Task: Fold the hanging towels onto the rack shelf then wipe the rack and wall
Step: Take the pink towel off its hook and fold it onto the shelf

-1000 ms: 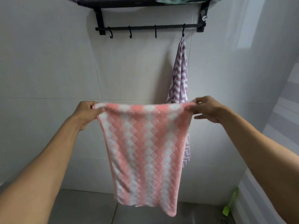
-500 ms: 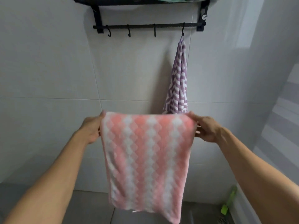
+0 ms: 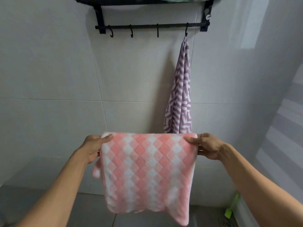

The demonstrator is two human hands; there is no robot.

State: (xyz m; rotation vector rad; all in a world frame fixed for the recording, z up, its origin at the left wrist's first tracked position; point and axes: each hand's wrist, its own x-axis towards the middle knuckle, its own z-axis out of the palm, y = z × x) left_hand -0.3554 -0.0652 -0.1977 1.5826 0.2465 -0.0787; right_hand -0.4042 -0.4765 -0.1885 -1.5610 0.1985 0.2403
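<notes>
Looking at the tiled wall [image 3: 57,95] first, it's bare below the black rack [image 3: 152,27] mounted high up, and the rack shelf along the very top edge already has some fabric on it, too cropped to tell what. The pink towel [image 3: 147,171] fills the middle, held out in front of the person, well below the rack and clear of the wall. The purple towel [image 3: 180,99] hangs from the rightmost hook, the other three hooks empty.

The left hand [image 3: 94,147] and right hand [image 3: 207,147] are spread apart, each pinched shut on an upper corner of the pink towel.

What could go wrong, I'd guess: the layers look misaligned, with a flap poking out on the left edge and a corner drooping low on the right, so another fold from here could come out lopsided and slump off the shelf.

Compared with a second ago, the pink towel hangs about half as long and looks doubled over, and both hands sit lower in view.
</notes>
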